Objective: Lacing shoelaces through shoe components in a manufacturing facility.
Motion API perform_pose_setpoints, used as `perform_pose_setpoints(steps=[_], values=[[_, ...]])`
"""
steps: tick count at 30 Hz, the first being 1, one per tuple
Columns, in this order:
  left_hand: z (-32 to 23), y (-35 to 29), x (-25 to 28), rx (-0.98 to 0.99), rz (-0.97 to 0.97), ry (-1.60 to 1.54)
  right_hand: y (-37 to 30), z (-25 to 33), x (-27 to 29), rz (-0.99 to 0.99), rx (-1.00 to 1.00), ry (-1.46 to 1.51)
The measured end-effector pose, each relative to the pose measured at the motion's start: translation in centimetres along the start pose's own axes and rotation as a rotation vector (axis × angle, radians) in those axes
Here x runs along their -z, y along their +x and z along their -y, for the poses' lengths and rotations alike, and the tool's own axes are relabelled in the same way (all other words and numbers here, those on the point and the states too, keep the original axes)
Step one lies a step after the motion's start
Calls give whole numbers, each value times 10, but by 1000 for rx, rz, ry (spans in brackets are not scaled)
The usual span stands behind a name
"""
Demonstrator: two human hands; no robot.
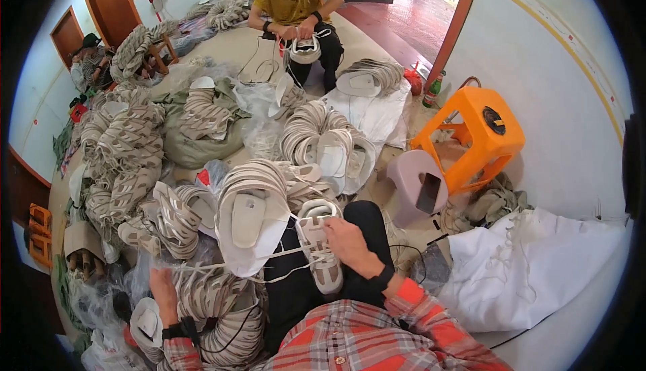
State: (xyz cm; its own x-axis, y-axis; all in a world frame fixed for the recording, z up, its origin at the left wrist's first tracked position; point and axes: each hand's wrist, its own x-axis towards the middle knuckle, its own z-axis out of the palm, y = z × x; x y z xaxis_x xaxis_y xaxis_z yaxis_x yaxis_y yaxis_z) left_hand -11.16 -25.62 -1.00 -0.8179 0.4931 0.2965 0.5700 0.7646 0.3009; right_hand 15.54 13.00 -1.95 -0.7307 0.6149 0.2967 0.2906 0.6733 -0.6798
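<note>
Beige shoe (319,244) under right fingers (334,228), grip unclear; left fingers (160,277) pinch pale lace (286,253).

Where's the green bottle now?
In the head view's upper part, right of centre, the green bottle stands by the wall, just beyond the big orange stool.

A shoe (328,273) lies on the lap (286,300), stacks (131,132) left, stools (476,107) right.
</note>
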Motion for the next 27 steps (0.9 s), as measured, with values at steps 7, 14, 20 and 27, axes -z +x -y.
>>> perform_pose_setpoints(steps=[7,14,20,27], values=[[-25,-21,13,-28,41,410,1,-13,-34,551,254,147],[-14,-38,-7,834,106,-768,-15,70,-33,1040,227,165],[-76,0,-12,801,-313,-1349,-74,120,-64,1371,679,448],[-135,23,18,582,-256,-1510,-107,133,-81,1394,971,385]])
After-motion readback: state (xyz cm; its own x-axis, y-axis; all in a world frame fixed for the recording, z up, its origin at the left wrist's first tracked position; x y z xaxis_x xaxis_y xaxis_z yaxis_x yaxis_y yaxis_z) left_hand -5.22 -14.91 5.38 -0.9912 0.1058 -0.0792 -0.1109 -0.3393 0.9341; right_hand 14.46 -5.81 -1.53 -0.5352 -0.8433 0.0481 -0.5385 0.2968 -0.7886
